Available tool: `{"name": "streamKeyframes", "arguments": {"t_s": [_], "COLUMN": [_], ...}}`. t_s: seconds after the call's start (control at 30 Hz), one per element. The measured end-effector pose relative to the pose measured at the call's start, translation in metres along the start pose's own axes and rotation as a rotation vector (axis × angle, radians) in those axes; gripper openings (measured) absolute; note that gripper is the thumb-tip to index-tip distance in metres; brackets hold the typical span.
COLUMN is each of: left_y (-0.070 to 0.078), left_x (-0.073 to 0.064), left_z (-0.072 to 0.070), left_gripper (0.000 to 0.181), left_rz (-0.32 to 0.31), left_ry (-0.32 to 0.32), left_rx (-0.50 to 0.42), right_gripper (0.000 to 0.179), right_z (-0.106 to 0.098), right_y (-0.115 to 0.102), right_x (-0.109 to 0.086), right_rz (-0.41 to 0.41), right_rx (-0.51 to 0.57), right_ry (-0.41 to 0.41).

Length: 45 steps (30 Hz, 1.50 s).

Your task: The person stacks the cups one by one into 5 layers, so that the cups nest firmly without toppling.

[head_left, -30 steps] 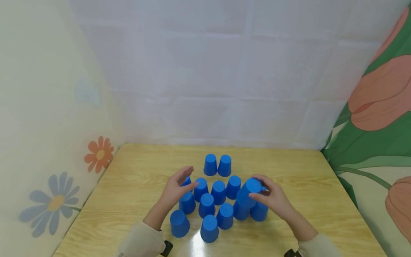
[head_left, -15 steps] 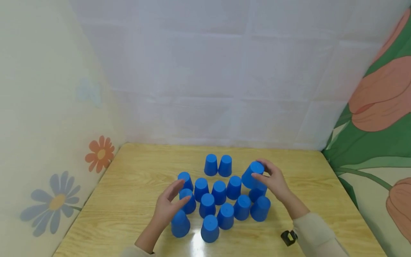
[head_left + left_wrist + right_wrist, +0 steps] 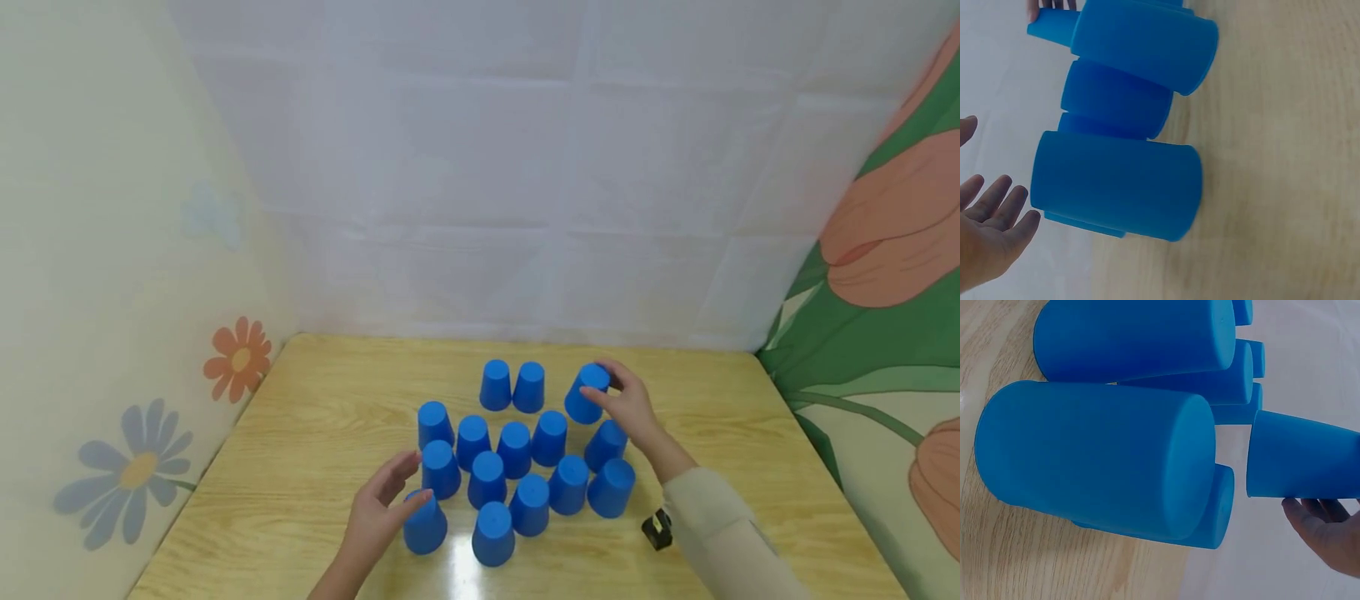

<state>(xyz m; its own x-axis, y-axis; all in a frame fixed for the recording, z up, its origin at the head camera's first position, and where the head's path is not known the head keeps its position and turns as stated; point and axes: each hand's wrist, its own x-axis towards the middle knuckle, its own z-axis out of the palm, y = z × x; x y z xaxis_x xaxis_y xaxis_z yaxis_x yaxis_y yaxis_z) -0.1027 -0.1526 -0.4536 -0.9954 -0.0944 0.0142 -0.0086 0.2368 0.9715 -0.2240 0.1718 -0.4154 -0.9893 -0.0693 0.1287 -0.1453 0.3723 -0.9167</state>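
Note:
My right hand [image 3: 626, 406] grips a blue plastic cup [image 3: 587, 393], mouth downward, at the back right of a group of upturned blue cups. In the right wrist view the held cup [image 3: 1304, 456] appears raised off the wooden table, with the fingers along its side. My left hand [image 3: 378, 508] hovers at the left of the group, thumb spread from the fingers. It is nearest the front-left cup [image 3: 425, 525] and holds nothing. The left wrist view shows its fingers [image 3: 999, 209] apart from a large near cup [image 3: 1116, 184].
Several more upturned cups [image 3: 515, 450] stand in loose rows. Two cups, one of them the back cup [image 3: 496, 385], stand side by side farther back. A white cloth [image 3: 465, 167] hangs behind the table [image 3: 300, 433]. A small black object [image 3: 657, 530] shows beside the right sleeve.
My right hand has lifted a cup off the right side and carried it toward the back, uncovering the cups below. My left hand has drawn back toward the front left.

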Motion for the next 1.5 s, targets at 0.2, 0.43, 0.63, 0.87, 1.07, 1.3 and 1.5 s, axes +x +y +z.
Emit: {"name": "streamKeyframes", "arguments": {"t_s": [0.2, 0.43, 0.63, 0.87, 1.07, 1.3, 1.5], "left_y": [-0.006, -0.012, -0.018, -0.023, -0.023, -0.029, -0.033], "left_x": [-0.008, -0.012, -0.014, -0.016, -0.017, -0.018, -0.019], "left_z": [0.0, 0.004, 0.005, 0.005, 0.002, 0.002, 0.004], "left_gripper": [0.058, 0.062, 0.063, 0.061, 0.06, 0.057, 0.056], "left_rz": [-0.061, -0.12, -0.13, -0.152, -0.191, -0.174, -0.181], "left_ry": [-0.027, -0.049, -0.049, -0.055, -0.05, -0.036, -0.042], "left_rx": [0.011, 0.045, 0.063, 0.069, 0.093, 0.09, 0.068], "right_gripper": [0.049, 0.049, 0.048, 0.049, 0.048, 0.051, 0.05], "right_z": [0.007, 0.015, 0.021, 0.031, 0.04, 0.045, 0.046], "right_y": [0.003, 0.009, 0.013, 0.012, 0.008, 0.016, 0.021], "right_x": [0.012, 0.024, 0.032, 0.038, 0.043, 0.047, 0.046], "right_rz": [0.034, 0.121, 0.177, 0.232, 0.292, 0.299, 0.29], "right_rx": [-0.011, -0.027, -0.038, -0.063, -0.036, -0.021, 0.017], "right_ry": [-0.002, -0.008, 0.005, -0.006, 0.018, 0.041, 0.076]}}
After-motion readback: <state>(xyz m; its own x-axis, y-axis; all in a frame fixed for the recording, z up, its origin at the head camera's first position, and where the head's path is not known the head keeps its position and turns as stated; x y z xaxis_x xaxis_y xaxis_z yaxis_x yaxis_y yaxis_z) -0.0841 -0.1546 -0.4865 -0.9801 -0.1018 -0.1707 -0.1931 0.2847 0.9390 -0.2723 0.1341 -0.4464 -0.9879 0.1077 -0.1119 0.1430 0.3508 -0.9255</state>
